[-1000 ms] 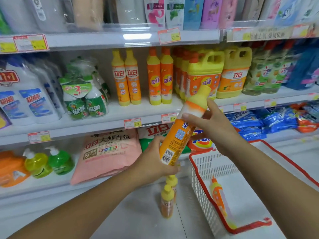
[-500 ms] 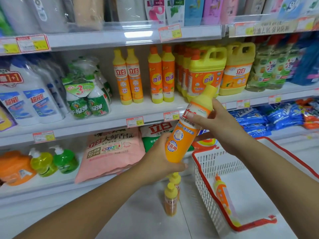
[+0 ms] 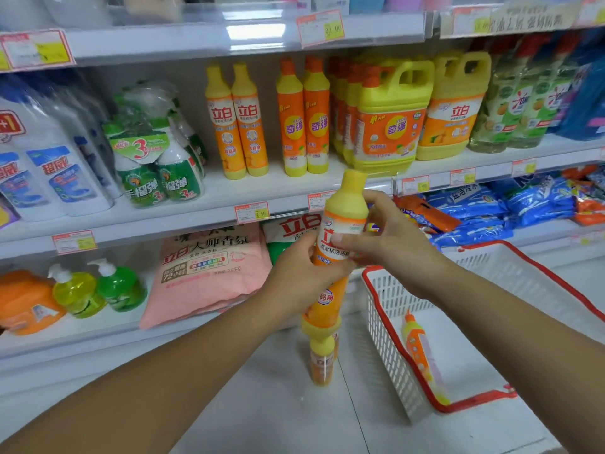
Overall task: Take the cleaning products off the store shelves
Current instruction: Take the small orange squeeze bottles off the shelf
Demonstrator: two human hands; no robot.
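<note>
I hold an orange dish-soap bottle (image 3: 347, 204) with a yellow cap almost upright in front of the shelves. My left hand (image 3: 301, 280) grips its middle from the left. My right hand (image 3: 393, 244) holds its upper label, thumb across the front. Two more such bottles (image 3: 322, 362) stand on the floor below it, the rear one mostly hidden. Another orange bottle (image 3: 417, 345) lies inside the white basket (image 3: 491, 263) with a red rim. On the middle shelf (image 3: 278, 191) stand two matching bottles (image 3: 237, 119) and several orange ones (image 3: 302, 119).
Yellow jugs (image 3: 393, 119) and green bottles (image 3: 520, 103) fill the middle shelf's right side, white and green spray bottles (image 3: 157, 158) its left. The lower shelf holds a pink detergent bag (image 3: 209, 270), pump bottles (image 3: 98, 286) and blue packs (image 3: 484, 211). White floor tiles lie below.
The held bottle has been turned from tilted to nearly upright, its front label now facing me. My left hand has slid up from its base to its middle.
</note>
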